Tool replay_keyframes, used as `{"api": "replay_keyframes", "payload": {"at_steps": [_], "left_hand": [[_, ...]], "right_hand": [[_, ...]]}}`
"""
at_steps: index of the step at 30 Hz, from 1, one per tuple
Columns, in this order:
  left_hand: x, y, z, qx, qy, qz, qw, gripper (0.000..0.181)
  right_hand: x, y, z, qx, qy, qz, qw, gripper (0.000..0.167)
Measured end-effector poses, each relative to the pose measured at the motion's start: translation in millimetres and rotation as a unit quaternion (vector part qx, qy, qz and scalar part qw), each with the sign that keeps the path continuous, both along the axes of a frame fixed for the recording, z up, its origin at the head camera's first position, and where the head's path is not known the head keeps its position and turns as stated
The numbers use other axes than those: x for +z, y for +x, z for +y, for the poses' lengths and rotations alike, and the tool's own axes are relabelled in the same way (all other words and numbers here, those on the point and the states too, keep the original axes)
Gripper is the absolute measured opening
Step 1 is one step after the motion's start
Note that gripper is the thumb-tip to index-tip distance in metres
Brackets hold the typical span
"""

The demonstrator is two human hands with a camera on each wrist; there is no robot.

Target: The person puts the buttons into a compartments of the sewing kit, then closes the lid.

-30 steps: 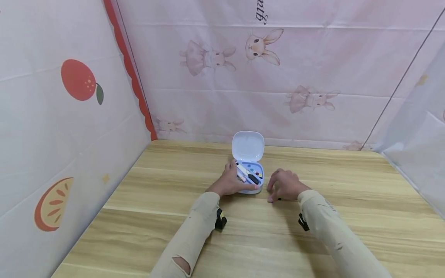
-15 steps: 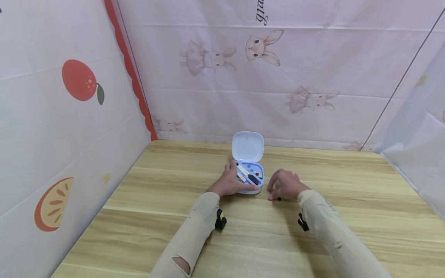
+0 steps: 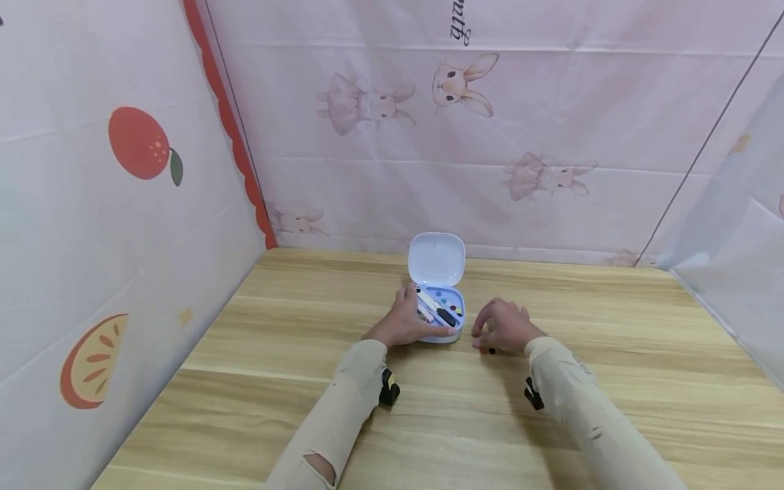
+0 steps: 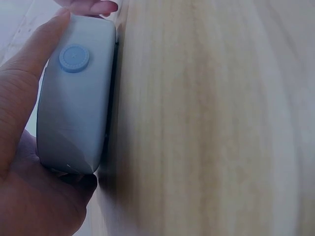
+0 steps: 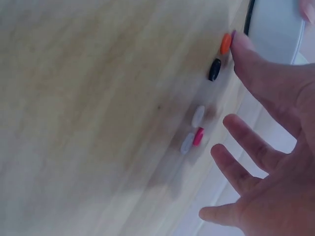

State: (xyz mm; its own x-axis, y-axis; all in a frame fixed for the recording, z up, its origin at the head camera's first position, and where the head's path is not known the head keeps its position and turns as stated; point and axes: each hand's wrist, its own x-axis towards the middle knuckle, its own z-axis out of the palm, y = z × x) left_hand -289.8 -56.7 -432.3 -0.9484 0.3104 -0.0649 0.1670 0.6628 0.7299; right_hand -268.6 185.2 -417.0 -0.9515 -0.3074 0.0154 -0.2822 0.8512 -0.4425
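Observation:
My left hand (image 3: 404,321) grips a white box (image 3: 454,336) with its lid raised; the thumb lies along the near side. Inside are a blue tray, a black-and-white tool (image 3: 445,316) and several small coloured pieces. To the right, my right hand (image 3: 503,327) is low over the table with bent fingers. In the right wrist view, its thumb touches or nearly touches a purple piece (image 5: 233,35), beside an orange piece (image 5: 225,44) and a black piece (image 5: 214,70). The index fingertip is hidden there. Two pale pieces (image 5: 198,116) and a pink piece (image 5: 198,136) lie near the other fingers.
The wooden table (image 3: 294,408) meets a printed pink cloth (image 3: 367,184) behind the box. White printed cloths stand at the left (image 3: 73,258) and right (image 3: 735,224). Both sleeved forearms reach in from the near edge.
My right thumb has drawn back slightly toward the index finger, bringing the orange piece into sight beside the black one. The left hand and the box have stayed in place.

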Motion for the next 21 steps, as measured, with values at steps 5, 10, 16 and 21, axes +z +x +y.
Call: {"api": "replay_keyframes", "payload": {"at_steps": [5, 10, 16, 21], "left_hand": [[2.1, 1.1, 0.4, 0.0, 0.001, 0.001, 1.0, 0.137], [3.4, 2.3, 0.9, 0.0, 0.003, -0.001, 1.0, 0.136], [3.4, 2.5, 0.7, 0.0, 0.004, -0.002, 1.0, 0.137], [3.1, 2.5, 0.4, -0.001, 0.004, -0.002, 1.0, 0.137]], "right_hand": [[-1.0, -2.1, 0.7, -0.012, -0.008, 0.007, 0.9999, 0.012], [1.1, -1.1, 1.7, -0.007, -0.013, 0.004, 0.9999, 0.011], [-1.7, -1.2, 2.0, 0.007, -0.003, 0.009, 0.9999, 0.009], [-2.0, -2.0, 1.2, 0.002, -0.003, 0.014, 0.9999, 0.009]]}}
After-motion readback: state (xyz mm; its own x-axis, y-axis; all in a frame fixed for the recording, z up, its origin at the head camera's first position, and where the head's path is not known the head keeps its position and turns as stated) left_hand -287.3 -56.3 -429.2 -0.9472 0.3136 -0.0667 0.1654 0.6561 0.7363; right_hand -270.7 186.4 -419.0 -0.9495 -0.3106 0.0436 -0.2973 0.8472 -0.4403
